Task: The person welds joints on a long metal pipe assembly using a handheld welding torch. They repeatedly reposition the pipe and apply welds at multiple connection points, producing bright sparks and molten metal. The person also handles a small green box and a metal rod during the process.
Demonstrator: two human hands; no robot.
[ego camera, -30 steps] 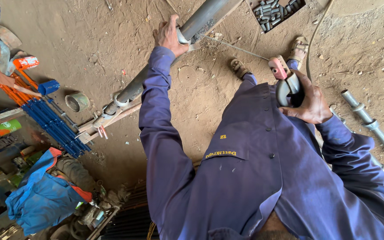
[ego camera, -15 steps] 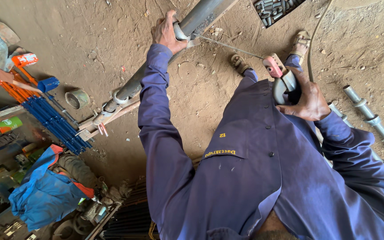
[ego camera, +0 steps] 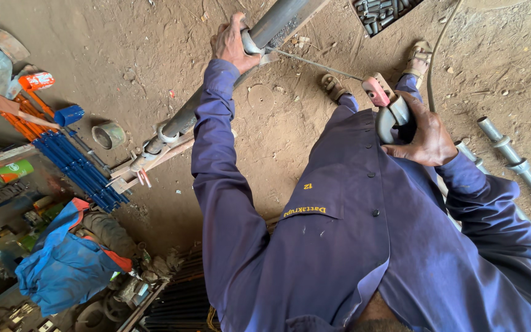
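The left hand (ego camera: 233,44) is gripping a long grey pipe (ego camera: 281,21), fingers curled tightly around it with the thumb over the top. From those fingers the pipe is running diagonally, its long axis pointing up to the right past the frame edge and down to the left toward a clamp (ego camera: 166,136) and blue rods (ego camera: 75,163). The right hand (ego camera: 425,138) is clenching the body of a grinder (ego camera: 388,110), fingers wrapped fully around it, its pink-guarded end pointing away toward the sandalled feet (ego camera: 418,56) on the dirt.
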